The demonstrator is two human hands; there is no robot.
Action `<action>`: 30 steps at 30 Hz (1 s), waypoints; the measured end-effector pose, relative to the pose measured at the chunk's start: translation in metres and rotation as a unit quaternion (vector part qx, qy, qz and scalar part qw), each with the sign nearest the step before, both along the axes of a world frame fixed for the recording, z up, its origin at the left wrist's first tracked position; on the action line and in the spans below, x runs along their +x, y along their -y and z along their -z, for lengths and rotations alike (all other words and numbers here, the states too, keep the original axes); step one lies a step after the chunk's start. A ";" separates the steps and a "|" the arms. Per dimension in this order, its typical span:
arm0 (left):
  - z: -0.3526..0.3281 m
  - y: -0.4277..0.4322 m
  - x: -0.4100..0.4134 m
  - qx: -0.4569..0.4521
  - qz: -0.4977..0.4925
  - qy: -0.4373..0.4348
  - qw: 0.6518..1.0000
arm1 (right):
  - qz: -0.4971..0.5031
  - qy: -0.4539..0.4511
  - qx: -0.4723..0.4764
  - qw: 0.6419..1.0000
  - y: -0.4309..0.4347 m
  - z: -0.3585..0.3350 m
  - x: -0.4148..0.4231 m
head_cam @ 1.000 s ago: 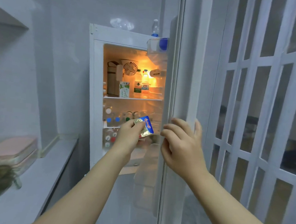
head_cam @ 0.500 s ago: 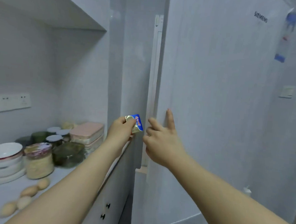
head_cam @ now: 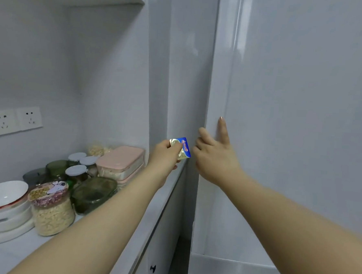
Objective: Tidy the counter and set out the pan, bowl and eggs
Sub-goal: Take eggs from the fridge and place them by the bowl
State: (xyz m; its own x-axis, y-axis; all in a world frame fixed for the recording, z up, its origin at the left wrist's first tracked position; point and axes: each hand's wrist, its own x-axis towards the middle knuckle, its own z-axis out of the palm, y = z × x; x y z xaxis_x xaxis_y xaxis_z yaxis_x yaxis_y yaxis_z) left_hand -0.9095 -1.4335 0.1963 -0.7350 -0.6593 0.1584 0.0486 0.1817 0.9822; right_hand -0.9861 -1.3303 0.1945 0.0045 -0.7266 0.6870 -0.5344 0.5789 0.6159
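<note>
Foil packet [head_cam: 180, 148] pinched in the left hand [head_cam: 164, 155], just beside the fridge door [head_cam: 282, 122].
The packet is held tilted, blue end toward the door, on which the right hand [head_cam: 214, 160] is pressed, forefinger straight. On the counter [head_cam: 150, 209] are one cereal-filled jar [head_cam: 52, 213], one white bowl [head_cam: 4, 192] mouth-up, three white-lidded jars [head_cam: 76, 170] and two stacked pink-lidded boxes [head_cam: 121, 160].

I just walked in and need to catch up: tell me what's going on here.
A person stands at a white fridge door, which looks shut or nearly so. The right hand presses on the door near its edge, index finger straight. The left hand pinches a small blue-and-gold foil packet just beside the door. On the counter to the left sit a white bowl, a jar of dry food and a pink-lidded container, none of them touched.
</note>
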 end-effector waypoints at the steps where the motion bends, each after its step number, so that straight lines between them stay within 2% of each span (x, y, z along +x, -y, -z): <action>1: 0.002 0.003 -0.006 0.004 0.004 0.004 1.000 | -0.002 -0.006 0.009 1.000 0.003 0.001 -0.006; 4: 0.008 0.005 -0.022 0.011 0.007 0.013 1.000 | 0.018 0.022 0.052 0.998 0.010 0.003 -0.020; 9: 0.023 0.004 -0.045 0.027 -0.005 0.033 0.999 | -0.001 0.051 0.049 0.998 0.019 0.008 -0.047; 12: 0.038 0.002 -0.058 0.018 -0.014 0.044 0.999 | 0.047 0.037 0.080 0.995 0.017 0.016 -0.057; 15: 0.044 0.003 -0.065 0.052 -0.019 0.057 0.997 | 0.030 0.076 0.081 0.993 0.017 0.022 -0.063; 20: 0.041 0.005 -0.065 0.049 -0.018 0.059 0.997 | 0.135 0.202 0.154 0.958 0.012 0.009 -0.058; 30: 0.042 0.015 -0.055 0.061 -0.015 0.073 0.995 | 0.182 0.239 0.182 0.936 0.010 0.016 -0.054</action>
State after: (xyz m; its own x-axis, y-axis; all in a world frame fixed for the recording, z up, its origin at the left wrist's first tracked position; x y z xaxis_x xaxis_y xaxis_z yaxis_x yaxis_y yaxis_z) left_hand -0.9644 -1.4490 0.1547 -0.7236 -0.6896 -0.0313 -0.0997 0.0596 0.9932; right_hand -1.0401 -1.3403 0.1785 -0.5334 -0.8069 0.2537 -0.6082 0.5743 0.5480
